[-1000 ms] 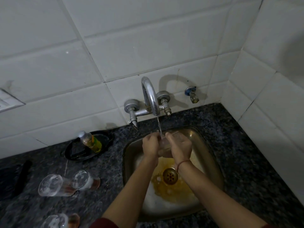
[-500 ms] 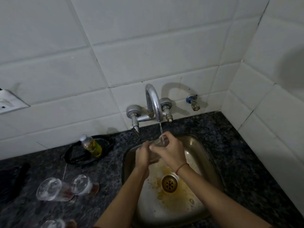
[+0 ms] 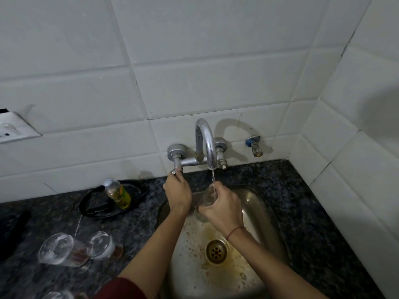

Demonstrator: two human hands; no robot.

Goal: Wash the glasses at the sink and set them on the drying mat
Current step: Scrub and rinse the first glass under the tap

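1. The right hand [image 3: 222, 205] has the glass [image 3: 206, 197] firmly wrapped, fingers curled round its wall, holding it above the sink [image 3: 267, 214].
2. Straight above that grip, a thin stream of water [image 3: 213, 180] drops from the spout [image 3: 205, 139] and lands in the mouth of the glass.
3. Just left of the held glass, the left hand [image 3: 177, 194] reaches up, its fingers closed on the tap handle [image 3: 175, 170] at the left end of the mixer.
4. Below the right wrist sits the drain [image 3: 216, 252], in a brown-stained sink floor. A red thread [image 3: 235, 230] rings that wrist.
5. Well off to the left of both hands, two other glasses [image 3: 57, 249] sit side by side on the dark counter [image 3: 313, 223], mouths turned toward the camera. Whether they stand or lie, I cannot tell.
6. A third glass [image 3: 58, 295] just peeks in at the bottom edge, nearer than those two.
7. Left of the left hand, close to the wall, a small bottle [image 3: 117, 193] of yellow liquid leans in a black dish [image 3: 92, 205].
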